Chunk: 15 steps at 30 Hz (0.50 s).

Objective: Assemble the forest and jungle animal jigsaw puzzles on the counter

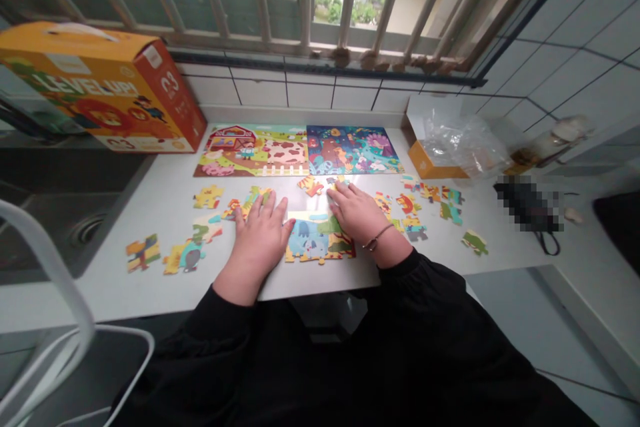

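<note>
Left hand [260, 232]: flat, fingers slightly spread, over loose pieces left of the partly assembled elephant puzzle [313, 240]. Right hand [361, 212]: flat, open, fingertips at pieces along that puzzle's upper right; nothing visibly grasped. Interlocking pieces have knobbed edges. Smooth white countertop [280, 282]; tiled wall [310, 88] beyond.

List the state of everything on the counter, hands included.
Left hand: palm down, fingers spread
Right hand: palm down, fingers extended
Farm puzzle: assembled
Dark-blue puzzle: assembled
Elephant puzzle: partly assembled
Crocodile piece: loose
Large box: upright, top closed
Small box: open
Clear plastic: crumpled
</note>
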Each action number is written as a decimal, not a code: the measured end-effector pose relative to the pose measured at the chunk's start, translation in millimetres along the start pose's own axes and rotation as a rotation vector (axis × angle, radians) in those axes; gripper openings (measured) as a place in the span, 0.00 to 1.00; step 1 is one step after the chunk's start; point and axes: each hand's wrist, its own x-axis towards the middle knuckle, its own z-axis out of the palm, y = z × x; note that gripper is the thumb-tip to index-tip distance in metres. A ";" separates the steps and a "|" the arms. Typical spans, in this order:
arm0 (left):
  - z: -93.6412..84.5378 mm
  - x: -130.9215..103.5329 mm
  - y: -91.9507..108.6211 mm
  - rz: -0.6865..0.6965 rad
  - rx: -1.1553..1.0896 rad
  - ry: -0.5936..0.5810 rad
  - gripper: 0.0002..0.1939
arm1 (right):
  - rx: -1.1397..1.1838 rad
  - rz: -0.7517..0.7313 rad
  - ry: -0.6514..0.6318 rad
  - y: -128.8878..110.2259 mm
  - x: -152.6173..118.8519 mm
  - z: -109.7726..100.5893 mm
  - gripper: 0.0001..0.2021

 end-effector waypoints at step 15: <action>-2.8 -33.9 23.2 0.472 -0.334 -0.058 0.15 | 0.255 -0.072 0.583 1.4 -110.9 -62.6 0.15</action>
